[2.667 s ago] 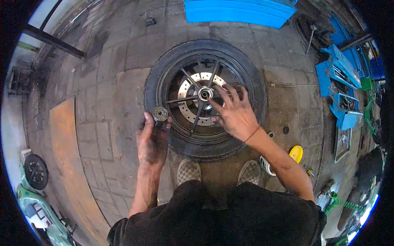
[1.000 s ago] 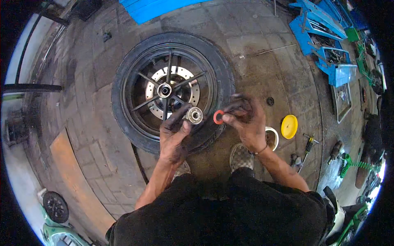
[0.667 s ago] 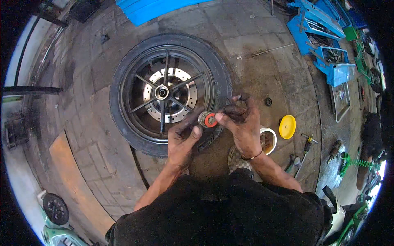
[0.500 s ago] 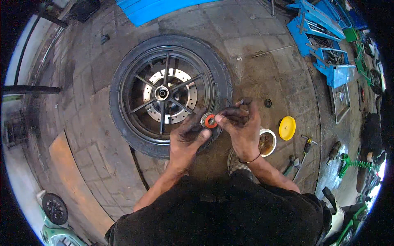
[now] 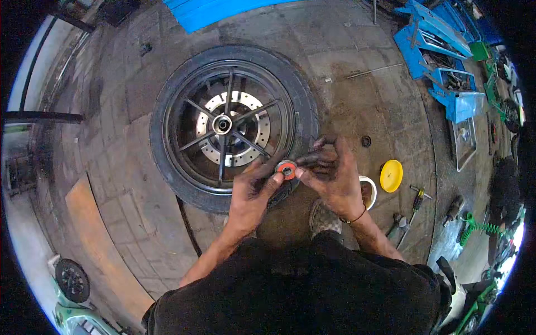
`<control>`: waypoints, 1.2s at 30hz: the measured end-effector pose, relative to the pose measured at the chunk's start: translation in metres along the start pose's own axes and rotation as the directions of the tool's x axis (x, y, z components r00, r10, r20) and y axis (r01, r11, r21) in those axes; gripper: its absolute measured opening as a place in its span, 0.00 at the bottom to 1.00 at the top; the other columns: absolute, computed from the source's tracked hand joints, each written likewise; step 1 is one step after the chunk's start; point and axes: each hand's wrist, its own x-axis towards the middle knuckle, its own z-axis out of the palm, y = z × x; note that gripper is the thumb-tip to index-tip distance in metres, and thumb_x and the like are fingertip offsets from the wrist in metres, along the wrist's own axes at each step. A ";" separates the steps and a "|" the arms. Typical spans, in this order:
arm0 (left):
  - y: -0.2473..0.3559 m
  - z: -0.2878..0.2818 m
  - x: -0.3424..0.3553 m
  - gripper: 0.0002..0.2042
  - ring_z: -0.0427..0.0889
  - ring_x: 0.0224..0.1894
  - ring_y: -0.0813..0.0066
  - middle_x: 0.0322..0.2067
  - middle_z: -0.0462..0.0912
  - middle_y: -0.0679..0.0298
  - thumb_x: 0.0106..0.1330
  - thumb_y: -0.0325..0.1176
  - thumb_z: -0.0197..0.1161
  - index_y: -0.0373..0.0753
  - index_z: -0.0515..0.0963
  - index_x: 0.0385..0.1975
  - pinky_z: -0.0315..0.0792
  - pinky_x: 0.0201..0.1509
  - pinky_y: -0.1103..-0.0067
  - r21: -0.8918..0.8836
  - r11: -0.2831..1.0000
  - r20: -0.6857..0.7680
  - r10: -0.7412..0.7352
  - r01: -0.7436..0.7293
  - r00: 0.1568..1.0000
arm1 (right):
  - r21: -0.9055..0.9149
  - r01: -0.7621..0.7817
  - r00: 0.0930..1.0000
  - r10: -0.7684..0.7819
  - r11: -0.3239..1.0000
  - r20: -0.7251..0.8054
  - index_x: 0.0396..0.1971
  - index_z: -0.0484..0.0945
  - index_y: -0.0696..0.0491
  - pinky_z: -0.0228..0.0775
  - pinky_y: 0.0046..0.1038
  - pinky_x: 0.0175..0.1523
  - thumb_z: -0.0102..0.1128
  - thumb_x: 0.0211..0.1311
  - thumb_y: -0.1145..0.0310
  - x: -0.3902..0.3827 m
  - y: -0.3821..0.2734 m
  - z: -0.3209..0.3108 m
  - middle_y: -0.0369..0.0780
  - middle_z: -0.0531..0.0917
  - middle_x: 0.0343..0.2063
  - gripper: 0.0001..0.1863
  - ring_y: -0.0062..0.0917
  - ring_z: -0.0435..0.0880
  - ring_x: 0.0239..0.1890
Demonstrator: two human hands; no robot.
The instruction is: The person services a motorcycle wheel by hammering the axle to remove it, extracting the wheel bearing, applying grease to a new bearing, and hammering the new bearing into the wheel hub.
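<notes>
A small ring-shaped wheel bearing with an orange-red seal (image 5: pixel 290 173) is held over the near right edge of the tyre. My left hand (image 5: pixel 251 195) pinches it between thumb and fingers from the left. From the right, the thumb and fingertips of my right hand (image 5: pixel 339 177) close on its edge. Both hands have blackened fingers. Beneath them lies a motorcycle wheel (image 5: pixel 309 120) flat on the ground, with a black spoked rim, a drilled brake disc (image 5: pixel 261 140) and a bare hub (image 5: pixel 222 124) at its middle.
Beside my right wrist stands a white tub (image 5: pixel 371 202) of brownish grease, partly hidden. Near it lie a yellow lid (image 5: pixel 391 176), a dark ring (image 5: pixel 366 141) and a T-handled tool (image 5: pixel 418 200). A blue toolbox (image 5: pixel 410 53) stands far right; a brown board (image 5: pixel 100 229) lies left.
The bearing has turned slightly, its orange face now tilted more upward. My right thumb has slid from its face to its edge, and my right hand has shifted a little right.
</notes>
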 end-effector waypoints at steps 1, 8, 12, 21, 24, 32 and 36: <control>-0.001 0.000 0.001 0.19 0.77 0.52 0.72 0.49 0.80 0.57 0.68 0.30 0.63 0.28 0.76 0.57 0.69 0.58 0.78 0.035 0.999 0.004 0.025 -0.025 1.000 | -0.089 0.035 0.999 -0.034 0.995 0.014 0.47 0.66 0.58 0.81 0.28 0.44 0.74 0.54 0.75 0.000 0.001 -0.001 0.46 0.86 0.37 0.26 0.27 0.88 0.40; -0.004 -0.002 0.002 0.15 0.78 0.43 0.69 0.40 0.80 0.55 0.66 0.26 0.61 0.27 0.79 0.50 0.70 0.51 0.75 0.196 0.977 0.041 0.073 -0.080 0.996 | -0.294 0.192 0.981 -0.196 0.936 0.016 0.50 0.64 0.59 0.80 0.30 0.43 0.74 0.51 0.73 -0.006 0.010 0.001 0.48 0.85 0.35 0.30 0.32 0.88 0.38; -0.005 0.002 0.003 0.13 0.78 0.40 0.66 0.36 0.79 0.55 0.65 0.26 0.62 0.28 0.80 0.47 0.70 0.48 0.74 0.216 0.969 0.008 0.126 -0.124 0.992 | -0.272 0.183 0.983 -0.175 0.945 0.054 0.49 0.64 0.58 0.79 0.31 0.41 0.75 0.51 0.71 -0.006 0.007 0.001 0.46 0.83 0.32 0.30 0.33 0.87 0.35; -0.004 0.007 0.004 0.09 0.80 0.41 0.61 0.35 0.80 0.52 0.65 0.25 0.61 0.27 0.80 0.41 0.71 0.48 0.72 0.264 0.957 -0.020 0.132 -0.122 0.991 | -0.192 0.109 0.994 -0.105 0.975 0.028 0.49 0.62 0.57 0.78 0.31 0.39 0.75 0.49 0.72 -0.006 0.029 -0.001 0.44 0.79 0.32 0.32 0.30 0.83 0.31; -0.012 0.006 0.003 0.08 0.81 0.40 0.61 0.35 0.81 0.52 0.65 0.24 0.62 0.28 0.80 0.41 0.72 0.48 0.72 0.283 0.953 -0.044 0.127 -0.110 0.991 | -0.072 -0.011 1.000 0.012 0.997 0.009 0.51 0.62 0.57 0.79 0.31 0.39 0.77 0.46 0.73 -0.007 0.028 0.001 0.44 0.78 0.36 0.35 0.30 0.84 0.32; -0.010 0.029 0.002 0.12 0.81 0.44 0.70 0.40 0.84 0.58 0.68 0.32 0.65 0.31 0.79 0.46 0.72 0.53 0.74 -0.036 0.997 -0.144 -0.078 0.074 0.987 | -0.205 0.034 0.993 -0.056 0.978 -0.104 0.52 0.62 0.59 0.79 0.33 0.38 0.79 0.41 0.70 -0.012 0.021 -0.005 0.45 0.79 0.37 0.39 0.34 0.85 0.36; -0.019 0.025 0.001 0.21 0.80 0.44 0.70 0.43 0.84 0.59 0.65 0.43 0.69 0.30 0.79 0.48 0.73 0.54 0.74 -0.281 0.913 -0.138 -0.343 0.295 0.929 | -0.503 0.337 0.919 -0.394 0.796 -0.009 0.50 0.67 0.59 0.77 0.35 0.43 0.74 0.49 0.70 -0.017 0.025 -0.012 0.50 0.80 0.39 0.30 0.43 0.83 0.41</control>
